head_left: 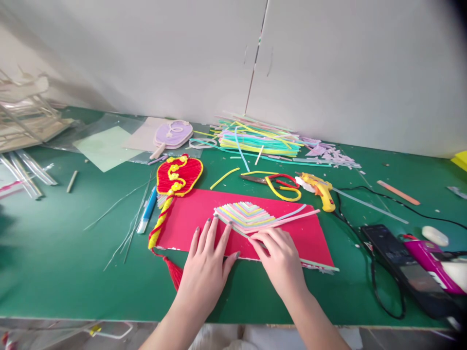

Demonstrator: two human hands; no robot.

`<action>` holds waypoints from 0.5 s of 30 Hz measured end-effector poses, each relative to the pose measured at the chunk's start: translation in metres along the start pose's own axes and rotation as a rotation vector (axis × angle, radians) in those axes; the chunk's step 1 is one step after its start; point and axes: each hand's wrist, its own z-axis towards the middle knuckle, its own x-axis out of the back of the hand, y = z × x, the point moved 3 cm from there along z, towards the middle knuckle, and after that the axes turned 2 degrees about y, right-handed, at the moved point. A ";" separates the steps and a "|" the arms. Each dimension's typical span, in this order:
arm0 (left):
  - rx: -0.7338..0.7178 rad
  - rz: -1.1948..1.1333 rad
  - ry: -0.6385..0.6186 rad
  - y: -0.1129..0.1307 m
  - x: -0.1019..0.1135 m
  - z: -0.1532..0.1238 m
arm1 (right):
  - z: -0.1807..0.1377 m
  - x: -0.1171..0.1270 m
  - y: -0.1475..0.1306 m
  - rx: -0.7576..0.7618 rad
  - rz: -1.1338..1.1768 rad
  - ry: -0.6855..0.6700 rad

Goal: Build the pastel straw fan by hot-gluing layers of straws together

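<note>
A fan-shaped panel of pastel pipe cleaners [248,216], laid side by side in V-shaped rows, lies on a red board [178,218]. Loose pipe-cleaner ends stick out to its right. My left hand [206,260] is spread flat over the board, its fingertips touching the panel's lower left edge. With fingers pinched together, my right hand [279,253] holds a pale green pipe cleaner [324,266] along the panel's lower edge; its far end extends past the hand to the right. The exact pinch point is partly hidden by the fingers.
Scissors [284,187] and a yellow glue gun [321,189] lie behind the board. A red-and-yellow fan [178,177] overlaps its left end. Pipe cleaners are piled [259,141] by the wall. A phone [404,265] and cables lie at right, with a purple tool [425,257] behind.
</note>
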 end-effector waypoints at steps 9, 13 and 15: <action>-0.016 0.026 0.013 -0.001 -0.001 0.000 | 0.000 -0.001 0.001 0.006 0.010 0.004; -0.028 0.032 0.011 -0.001 -0.001 -0.001 | -0.001 -0.002 0.003 -0.004 0.023 -0.006; -0.036 0.039 0.011 -0.001 -0.001 0.000 | -0.001 -0.002 0.003 -0.010 0.030 -0.012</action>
